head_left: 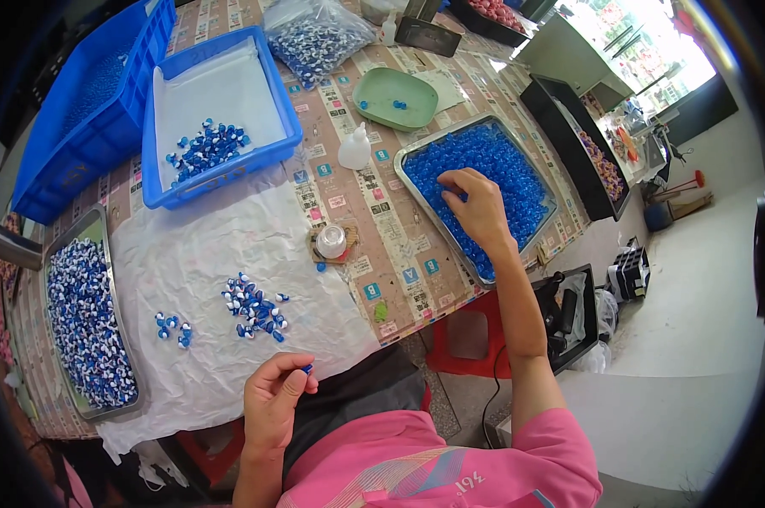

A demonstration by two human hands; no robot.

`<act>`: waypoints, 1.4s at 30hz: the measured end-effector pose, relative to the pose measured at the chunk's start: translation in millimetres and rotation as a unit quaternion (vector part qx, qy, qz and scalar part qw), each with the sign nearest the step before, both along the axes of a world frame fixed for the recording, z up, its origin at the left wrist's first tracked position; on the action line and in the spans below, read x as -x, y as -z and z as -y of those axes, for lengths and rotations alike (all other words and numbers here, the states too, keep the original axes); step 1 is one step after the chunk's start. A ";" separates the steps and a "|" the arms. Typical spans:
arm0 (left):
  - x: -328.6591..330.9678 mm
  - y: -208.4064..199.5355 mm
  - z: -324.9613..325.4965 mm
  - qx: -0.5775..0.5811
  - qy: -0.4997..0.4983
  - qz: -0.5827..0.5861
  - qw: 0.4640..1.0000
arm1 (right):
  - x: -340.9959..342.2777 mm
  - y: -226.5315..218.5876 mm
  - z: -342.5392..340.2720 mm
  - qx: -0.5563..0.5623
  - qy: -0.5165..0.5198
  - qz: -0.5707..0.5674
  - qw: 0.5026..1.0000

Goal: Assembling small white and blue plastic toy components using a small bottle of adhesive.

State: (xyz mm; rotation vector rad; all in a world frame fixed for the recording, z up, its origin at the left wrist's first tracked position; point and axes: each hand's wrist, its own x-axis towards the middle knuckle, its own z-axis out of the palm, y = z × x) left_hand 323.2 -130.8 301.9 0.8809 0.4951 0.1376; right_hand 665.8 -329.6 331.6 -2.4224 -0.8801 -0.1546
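Over blue beads [518,190], right hand [479,203].

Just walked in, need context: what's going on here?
A person sits handling small blue pieces. The left hand pinches one blue piece near the table edge. The right hand is over the blue pieces in a metal tray; its grip is unclear. Blue-and-white pieces lie in a loose pile on a white sheet, beside a smaller cluster.

You're in what looks like a small assembly workshop: blue beads [518,182] fill a metal tray [439,223] under your right fingers [456,179]; plastic crates [82,165] stand far beyond your left fingers [288,364].
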 end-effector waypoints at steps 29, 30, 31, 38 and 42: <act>17.6 1.8 -29.1 0.215 -0.018 0.032 0.976 | 129.0 -23.3 -93.3 -0.209 -0.158 -0.332 0.906; 17.8 1.4 -29.9 0.218 -0.019 0.034 0.975 | 129.0 -25.5 -97.4 -0.192 -0.148 -0.297 0.924; 17.9 0.7 -30.6 0.221 -0.019 0.036 0.974 | 128.9 -27.1 -101.2 -0.175 -0.138 -0.262 0.939; 22.2 -2.3 -35.3 0.253 -0.035 0.020 0.967 | 129.1 -30.7 -126.9 -0.128 -0.174 -0.114 0.970; 24.4 -3.3 -38.0 0.254 -0.032 0.019 0.967 | 124.0 -26.0 -134.0 -0.088 -0.190 -0.049 0.977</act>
